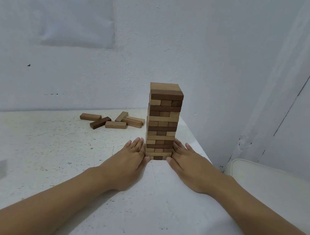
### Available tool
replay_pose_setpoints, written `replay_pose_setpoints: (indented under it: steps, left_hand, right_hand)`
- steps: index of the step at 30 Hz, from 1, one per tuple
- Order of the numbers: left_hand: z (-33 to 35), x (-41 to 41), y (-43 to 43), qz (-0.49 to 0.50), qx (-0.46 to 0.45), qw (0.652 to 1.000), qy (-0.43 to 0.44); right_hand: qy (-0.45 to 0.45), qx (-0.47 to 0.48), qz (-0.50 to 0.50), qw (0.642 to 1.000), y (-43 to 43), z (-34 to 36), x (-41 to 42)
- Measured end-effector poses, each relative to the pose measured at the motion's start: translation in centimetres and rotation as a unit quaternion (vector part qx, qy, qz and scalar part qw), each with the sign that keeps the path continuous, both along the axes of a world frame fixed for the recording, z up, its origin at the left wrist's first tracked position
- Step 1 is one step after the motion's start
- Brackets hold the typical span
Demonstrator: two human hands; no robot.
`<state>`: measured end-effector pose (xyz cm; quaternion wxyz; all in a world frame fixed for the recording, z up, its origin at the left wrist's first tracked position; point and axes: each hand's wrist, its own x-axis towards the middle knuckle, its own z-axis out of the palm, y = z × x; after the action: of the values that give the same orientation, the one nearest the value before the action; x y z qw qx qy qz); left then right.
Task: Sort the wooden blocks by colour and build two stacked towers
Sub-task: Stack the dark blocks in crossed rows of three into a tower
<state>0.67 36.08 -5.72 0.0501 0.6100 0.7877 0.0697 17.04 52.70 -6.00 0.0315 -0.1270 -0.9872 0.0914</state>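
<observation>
Block tower point(161, 122) stood mixed-colour, unsorted; left hand point(131, 160) and right hand point(187, 167) flat against base, grips released; dismantling likely next.

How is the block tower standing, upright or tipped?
Upright. The tower stands straight on the table, its layers squarely aligned; the left hand and right hand lie flat against its base, one each side.

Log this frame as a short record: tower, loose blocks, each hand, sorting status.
tower: single, on the white table, light and dark blocks mixed
loose blocks: a few lying flat left of the tower, apart from it
left hand: flat, straight fingers against the tower's lower left side
right hand: flat against its lower right side
sorting: not yet done; no second tower in view
</observation>
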Motion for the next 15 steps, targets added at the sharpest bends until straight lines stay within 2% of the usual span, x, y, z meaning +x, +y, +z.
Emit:
replay_pose_setpoints:
  steps: [15]
  left_hand:
    - [-0.21,-0.17,0.06,0.001,0.004,1.000,-0.004]
  right_hand:
    - [0.006,0.002,-0.016,1.000,-0.40,0.05,0.11]
